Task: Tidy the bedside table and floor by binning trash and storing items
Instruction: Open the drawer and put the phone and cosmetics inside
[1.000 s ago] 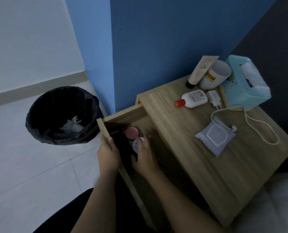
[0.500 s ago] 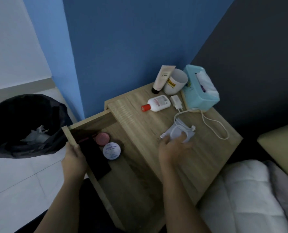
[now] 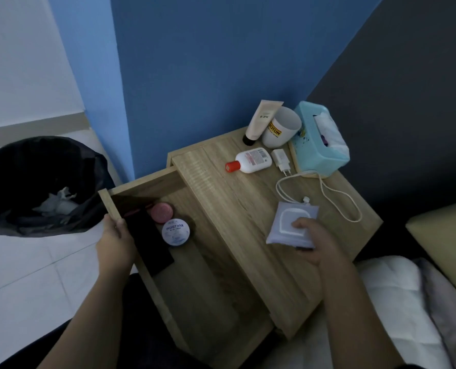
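Note:
My right hand (image 3: 316, 242) grips a pale wipes packet (image 3: 288, 222) on the wooden bedside table (image 3: 235, 198), thumb on top and fingers under its near edge. My left hand (image 3: 115, 242) holds the front panel of the pulled-out drawer (image 3: 208, 283). Inside the drawer lie a pink round tin (image 3: 162, 212), a white jar with blue lettering (image 3: 175, 232) and a flat black item (image 3: 149, 243). On the tabletop farther back are a white bottle with a red cap (image 3: 251, 161), a beige tube (image 3: 260, 121), a white cup (image 3: 281, 127), a charger plug (image 3: 280, 159) with its cable (image 3: 328, 193), and a teal tissue box (image 3: 318, 145).
A bin lined with a black bag (image 3: 35, 182) stands on the white floor tiles to the left, crumpled tissue inside. The blue wall is behind the table. A bed with white bedding (image 3: 397, 302) lies at the lower right.
My right hand left the drawer, where it set the white jar beside the pink tin, crossed to the tabletop and closed on the wipes packet. The left hand stays on the drawer front.

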